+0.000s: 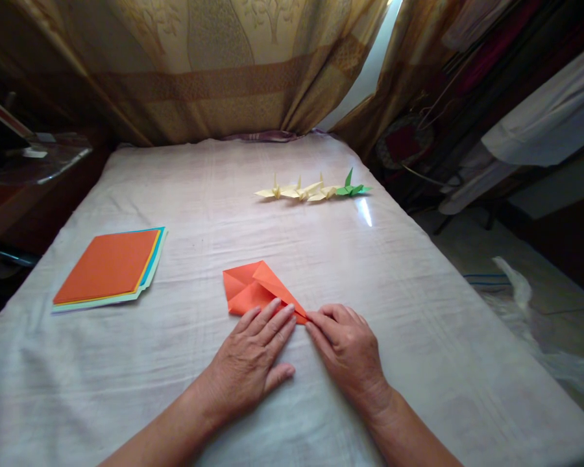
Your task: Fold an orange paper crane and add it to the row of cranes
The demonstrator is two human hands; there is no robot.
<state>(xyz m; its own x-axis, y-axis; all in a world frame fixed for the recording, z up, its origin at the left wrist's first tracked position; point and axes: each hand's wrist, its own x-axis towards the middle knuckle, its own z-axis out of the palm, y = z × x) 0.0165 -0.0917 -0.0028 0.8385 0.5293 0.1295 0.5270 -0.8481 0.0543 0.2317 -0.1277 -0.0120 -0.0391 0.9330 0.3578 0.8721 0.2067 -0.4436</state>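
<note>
A partly folded sheet of orange origami paper [246, 285] lies on the white cloth in front of me, creased, with a flap folded over along its right side. My left hand [255, 357] lies flat on its lower edge, fingers stretched out and thumb apart. At the paper's narrow right-hand corner, my right hand [345, 347] pinches the tip between thumb and forefinger. The fingers of both hands cover part of the lower edge.
A stack of coloured paper squares [107, 266], orange on top, lies at the left. Several folded paper cranes, pale yellow ones [299, 191] and a green one [353, 189], stand in a row toward the back. Beyond the far edge hangs a gold curtain [214, 58].
</note>
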